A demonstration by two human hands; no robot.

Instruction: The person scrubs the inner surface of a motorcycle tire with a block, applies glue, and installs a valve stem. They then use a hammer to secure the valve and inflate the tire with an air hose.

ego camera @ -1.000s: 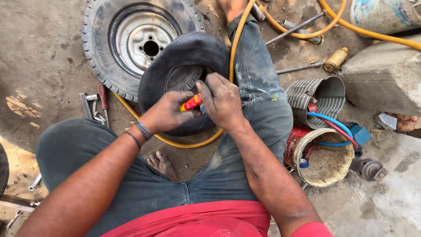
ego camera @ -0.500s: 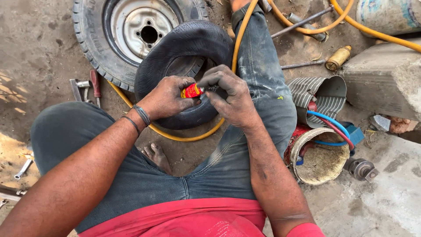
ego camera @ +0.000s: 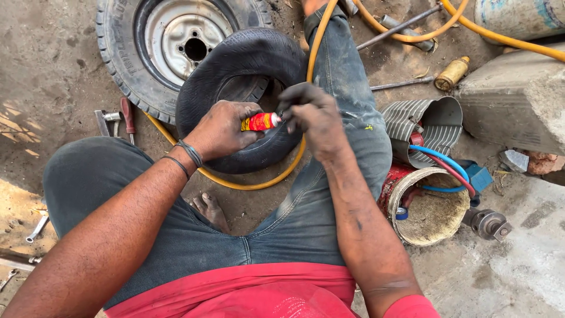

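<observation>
1. A small red-and-yellow tube (ego camera: 260, 122) lies sideways over a matte black rubber inner tube (ego camera: 235, 65), gripped in the closed left hand (ego camera: 220, 129).
2. The grimy right hand (ego camera: 312, 115) pinches its tip at 3 o'clock; half a second ago both hands sat closer together.
3. A glossy yellow hose (ego camera: 253, 184) curls below, with a ribbed tyre (ego camera: 118, 53) at 11 o'clock.

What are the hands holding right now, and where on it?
The left hand grips a small red-and-yellow tube around its body; the right hand pinches its cap end, above the black inner tube.
</observation>
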